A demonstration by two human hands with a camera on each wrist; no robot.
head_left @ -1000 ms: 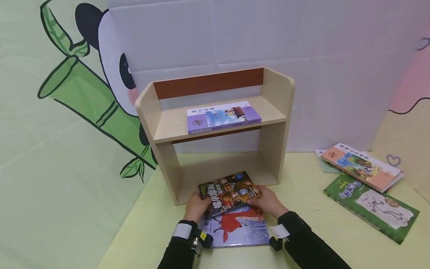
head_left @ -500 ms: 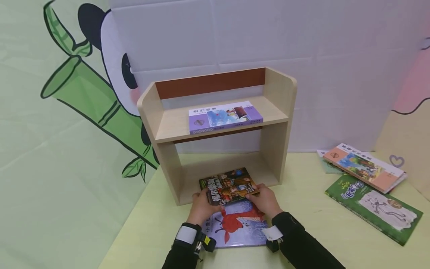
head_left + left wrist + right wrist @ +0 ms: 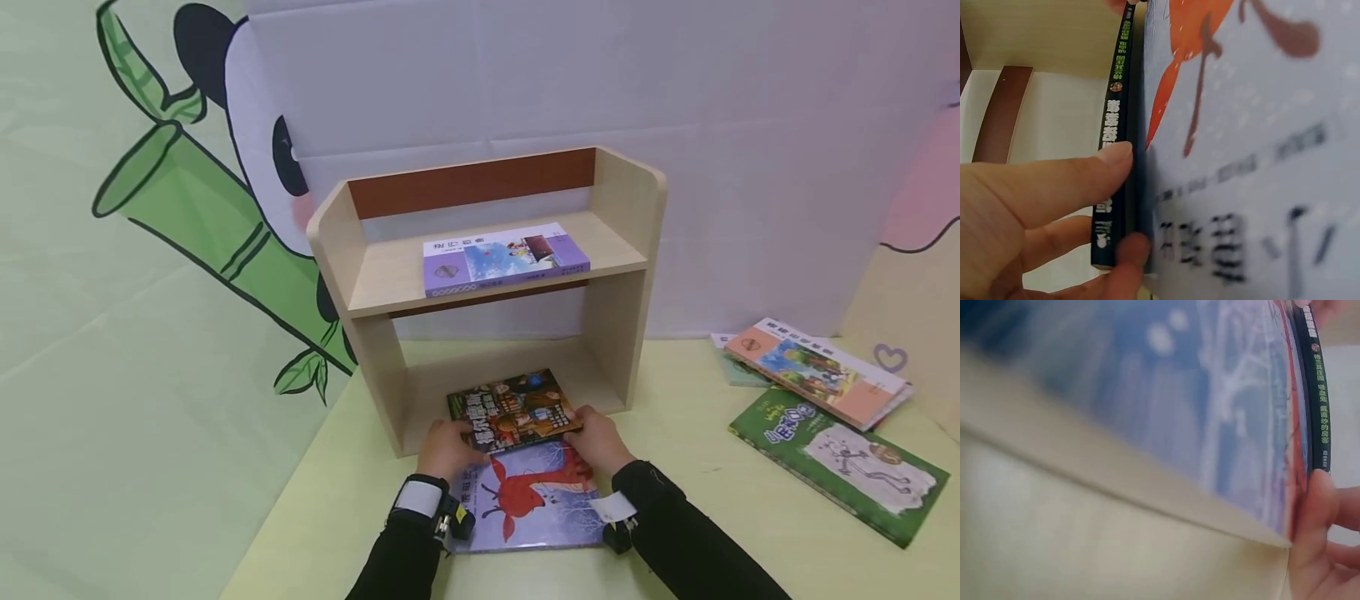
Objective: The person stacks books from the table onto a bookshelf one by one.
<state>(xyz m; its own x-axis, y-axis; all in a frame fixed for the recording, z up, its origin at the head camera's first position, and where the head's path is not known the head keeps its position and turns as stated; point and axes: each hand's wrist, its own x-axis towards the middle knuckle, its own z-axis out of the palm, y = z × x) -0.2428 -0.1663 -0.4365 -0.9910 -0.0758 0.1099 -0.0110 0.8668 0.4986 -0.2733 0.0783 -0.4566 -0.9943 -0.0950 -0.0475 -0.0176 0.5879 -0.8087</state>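
Observation:
A dark comic-style book (image 3: 517, 408) lies across the front of the lower shelf and the far part of a blue picture book (image 3: 551, 521) with a red deer. My left hand (image 3: 447, 450) grips its left near corner; in the left wrist view the thumb (image 3: 1094, 178) lies on the spine (image 3: 1113, 119) and other fingers are at the corner. My right hand (image 3: 600, 439) holds the right near corner, its thumb (image 3: 1315, 506) at the spine's end in the right wrist view. The dark book hides the blue book's far edge.
A wooden two-tier bookshelf (image 3: 647, 283) stands against the cloth backdrop. On its upper tier lies a purple book (image 3: 502, 258). To the right, an orange book (image 3: 817, 371) overlaps a pale green one (image 3: 738, 372) and a green book (image 3: 840, 462) on the table (image 3: 678, 521).
The dark book has slid a little away from me, toward the shelf, and turned slightly squarer to it. More of the blue deer book shows. Both hands moved along with the dark book.

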